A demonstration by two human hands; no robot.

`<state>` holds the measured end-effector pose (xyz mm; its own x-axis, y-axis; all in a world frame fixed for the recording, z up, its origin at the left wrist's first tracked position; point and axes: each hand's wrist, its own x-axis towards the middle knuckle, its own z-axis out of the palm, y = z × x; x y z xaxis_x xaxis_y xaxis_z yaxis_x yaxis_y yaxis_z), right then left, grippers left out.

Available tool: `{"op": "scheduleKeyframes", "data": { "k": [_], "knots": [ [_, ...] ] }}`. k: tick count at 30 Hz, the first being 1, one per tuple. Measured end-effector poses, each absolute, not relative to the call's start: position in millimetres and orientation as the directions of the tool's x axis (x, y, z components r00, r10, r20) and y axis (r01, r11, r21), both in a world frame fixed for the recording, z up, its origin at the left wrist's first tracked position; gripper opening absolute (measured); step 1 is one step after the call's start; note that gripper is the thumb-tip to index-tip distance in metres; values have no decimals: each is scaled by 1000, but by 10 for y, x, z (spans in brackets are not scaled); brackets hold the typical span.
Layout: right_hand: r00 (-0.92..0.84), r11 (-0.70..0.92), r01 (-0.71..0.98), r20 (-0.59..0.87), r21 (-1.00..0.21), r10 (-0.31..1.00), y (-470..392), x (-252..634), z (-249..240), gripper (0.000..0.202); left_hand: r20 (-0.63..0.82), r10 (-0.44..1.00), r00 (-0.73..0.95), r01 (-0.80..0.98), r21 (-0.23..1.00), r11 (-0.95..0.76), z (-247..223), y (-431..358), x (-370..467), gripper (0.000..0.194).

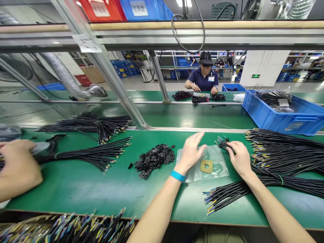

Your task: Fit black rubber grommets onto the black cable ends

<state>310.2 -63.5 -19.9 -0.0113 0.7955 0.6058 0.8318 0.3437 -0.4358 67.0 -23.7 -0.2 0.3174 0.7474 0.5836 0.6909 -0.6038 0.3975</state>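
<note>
My left hand [191, 152], with a blue band at the wrist, hovers over the left part of a clear plastic bag [219, 168]. Its fingers are stretched out and hold nothing. On the bag lies a square tan plate [206, 166] with a round hole. To the right of the bag, my right hand [239, 158] is closed on black cables [223, 142] near their stripped, coloured wire ends. Small black pieces seem to sit on those cables, but I cannot make out their exact shape. Left of my left hand is a pile of small black square pieces with holes [158, 158].
Cable bundles [291, 148] lie at the right, others [88, 152] at the left. A co-worker's arm [19, 165] reaches in at the far left. Beyond the metal frame [108, 74] stand a blue crate [280, 118] and a seated person [205, 77]. More cables [76, 229] fill the near edge.
</note>
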Motion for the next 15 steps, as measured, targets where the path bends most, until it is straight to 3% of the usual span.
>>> {"op": "scheduleKeyframes", "data": {
  "k": [3, 5, 8, 10, 12, 15],
  "knots": [
    [22, 227, 925, 640, -304, 768, -595, 3211, -176, 33, 512, 856, 65, 964, 189, -186, 31, -81, 261, 37],
    [2, 255, 906, 605, -338, 796, -642, 3211, -135, 31, 392, 919, -45, 997, 74, 18, 2, -11, 56, 28],
    [-239, 443, 722, 408, -532, 881, -803, 3110, -29, 24, 276, 960, -39, 998, -37, 51, -60, 38, -64, 32],
    [-507, 506, 560, 211, -656, 835, -924, 3021, 48, 24, 260, 965, -27, 997, -56, 43, -76, 44, -56, 31],
    [-685, 521, 478, 72, -707, 725, -1020, 2950, 103, 23, 261, 964, -44, 997, -51, 59, -70, 41, -23, 29],
    [-759, 542, 479, -16, -690, 650, -1100, 2891, 128, 20, 318, 947, -52, 997, -35, 67, -41, 29, 30, 29]
  ]
}}
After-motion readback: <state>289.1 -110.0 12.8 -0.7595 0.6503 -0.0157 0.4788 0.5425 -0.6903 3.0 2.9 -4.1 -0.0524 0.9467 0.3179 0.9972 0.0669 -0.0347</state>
